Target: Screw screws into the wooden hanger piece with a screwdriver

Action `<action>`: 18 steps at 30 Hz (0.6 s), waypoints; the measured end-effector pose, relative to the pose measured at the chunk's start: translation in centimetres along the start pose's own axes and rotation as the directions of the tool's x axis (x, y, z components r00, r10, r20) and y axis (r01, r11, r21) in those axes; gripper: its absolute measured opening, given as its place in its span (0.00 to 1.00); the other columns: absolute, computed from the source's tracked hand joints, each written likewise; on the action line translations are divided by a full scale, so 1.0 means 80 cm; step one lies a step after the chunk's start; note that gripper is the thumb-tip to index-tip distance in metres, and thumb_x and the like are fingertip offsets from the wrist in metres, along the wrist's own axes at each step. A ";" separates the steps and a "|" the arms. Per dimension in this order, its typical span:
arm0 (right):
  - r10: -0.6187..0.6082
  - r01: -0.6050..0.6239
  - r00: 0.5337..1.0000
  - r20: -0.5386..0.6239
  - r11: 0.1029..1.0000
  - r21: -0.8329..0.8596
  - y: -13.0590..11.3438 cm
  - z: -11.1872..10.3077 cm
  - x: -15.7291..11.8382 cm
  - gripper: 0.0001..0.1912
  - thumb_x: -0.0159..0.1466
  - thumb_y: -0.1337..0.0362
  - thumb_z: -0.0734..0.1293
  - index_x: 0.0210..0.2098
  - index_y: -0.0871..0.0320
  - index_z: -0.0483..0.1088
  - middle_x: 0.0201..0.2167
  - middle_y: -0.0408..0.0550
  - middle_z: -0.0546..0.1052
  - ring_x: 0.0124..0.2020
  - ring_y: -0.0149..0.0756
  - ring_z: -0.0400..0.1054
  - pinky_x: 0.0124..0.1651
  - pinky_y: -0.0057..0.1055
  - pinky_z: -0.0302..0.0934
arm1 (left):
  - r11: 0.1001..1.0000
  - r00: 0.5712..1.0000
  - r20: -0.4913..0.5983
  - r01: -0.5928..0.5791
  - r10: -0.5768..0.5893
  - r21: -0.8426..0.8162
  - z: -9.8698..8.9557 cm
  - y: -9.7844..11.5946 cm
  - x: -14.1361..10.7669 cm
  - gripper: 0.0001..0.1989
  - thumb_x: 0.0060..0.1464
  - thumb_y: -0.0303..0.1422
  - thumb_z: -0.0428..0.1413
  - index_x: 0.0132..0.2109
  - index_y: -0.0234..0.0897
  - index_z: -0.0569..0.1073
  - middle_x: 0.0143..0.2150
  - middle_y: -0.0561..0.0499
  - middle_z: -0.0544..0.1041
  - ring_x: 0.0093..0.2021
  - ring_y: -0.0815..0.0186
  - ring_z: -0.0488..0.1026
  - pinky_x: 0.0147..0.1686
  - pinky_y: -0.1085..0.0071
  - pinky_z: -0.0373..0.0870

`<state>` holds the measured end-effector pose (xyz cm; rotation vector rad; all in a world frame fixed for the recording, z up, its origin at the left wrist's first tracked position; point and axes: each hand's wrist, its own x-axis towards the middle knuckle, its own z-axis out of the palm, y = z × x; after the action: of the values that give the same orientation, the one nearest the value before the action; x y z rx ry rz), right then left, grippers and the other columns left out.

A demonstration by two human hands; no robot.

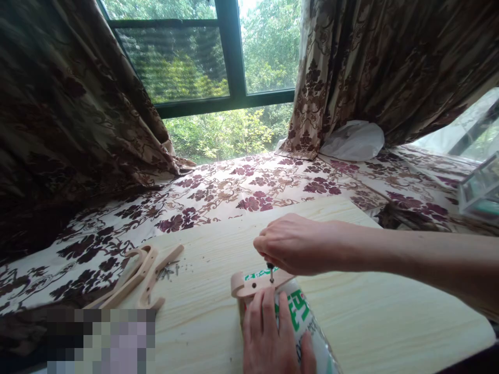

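My right hand (290, 244) is closed round the handle of a small screwdriver (271, 271), whose shaft points down at a hole in a pale wooden piece (249, 287). That piece has a rounded, raised left end and a second dark hole. It lies across a white package with green lettering (298, 311). My left hand (271, 335) lies on the package with its fingers apart, fingertips against the near edge of the wooden piece. My right hand covers the screwdriver's handle and the far right end of the wooden piece.
On the left of the light wooden board (206, 311) lie curved wooden pieces (134, 283) beside a small pile of screws (169, 270). Floral cloth (249, 189) spreads behind, with a white plastic bag (354, 141) near the curtain and a clear box (481, 192) at right.
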<state>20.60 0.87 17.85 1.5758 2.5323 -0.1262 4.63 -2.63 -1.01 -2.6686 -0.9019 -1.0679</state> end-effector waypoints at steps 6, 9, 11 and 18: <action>0.139 -0.139 0.990 -0.025 0.990 -0.012 0.002 0.009 0.006 0.15 0.65 0.62 0.58 0.30 0.61 0.73 0.24 0.51 0.76 0.22 0.33 0.63 0.22 0.31 0.42 | 1.000 0.996 -0.089 0.023 -0.025 -0.019 0.006 0.003 0.001 0.20 0.57 0.38 0.44 0.49 0.34 0.72 0.52 0.41 0.70 0.54 0.51 0.65 0.51 0.56 0.61; 0.073 -0.073 0.997 0.008 0.997 -0.001 -0.001 0.001 0.000 0.09 0.62 0.64 0.63 0.33 0.60 0.74 0.27 0.50 0.77 0.24 0.33 0.65 0.22 0.30 0.43 | 1.000 0.994 -0.106 0.019 -0.019 0.005 0.008 0.004 0.000 0.21 0.58 0.40 0.43 0.48 0.34 0.72 0.51 0.40 0.70 0.53 0.51 0.65 0.50 0.55 0.62; 0.001 0.000 0.999 0.040 1.000 -0.018 -0.006 -0.001 -0.003 0.07 0.58 0.71 0.64 0.33 0.60 0.74 0.27 0.49 0.78 0.24 0.32 0.65 0.23 0.30 0.44 | 1.000 0.995 -0.101 0.016 -0.014 0.011 0.009 0.004 -0.001 0.21 0.58 0.41 0.42 0.49 0.34 0.72 0.52 0.41 0.70 0.53 0.51 0.66 0.50 0.55 0.61; 0.228 -0.222 0.973 -0.043 0.970 0.101 0.001 0.026 -0.017 0.10 0.58 0.63 0.64 0.25 0.59 0.75 0.21 0.50 0.76 0.22 0.34 0.65 0.23 0.31 0.44 | 0.999 0.998 -0.059 0.005 -0.002 0.040 0.007 0.000 -0.001 0.21 0.59 0.40 0.42 0.51 0.33 0.70 0.52 0.41 0.70 0.54 0.52 0.66 0.49 0.56 0.63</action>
<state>21.46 -0.57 16.03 1.9156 2.3969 -0.1822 4.90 -2.46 -1.50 -2.5902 -0.9077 -1.1104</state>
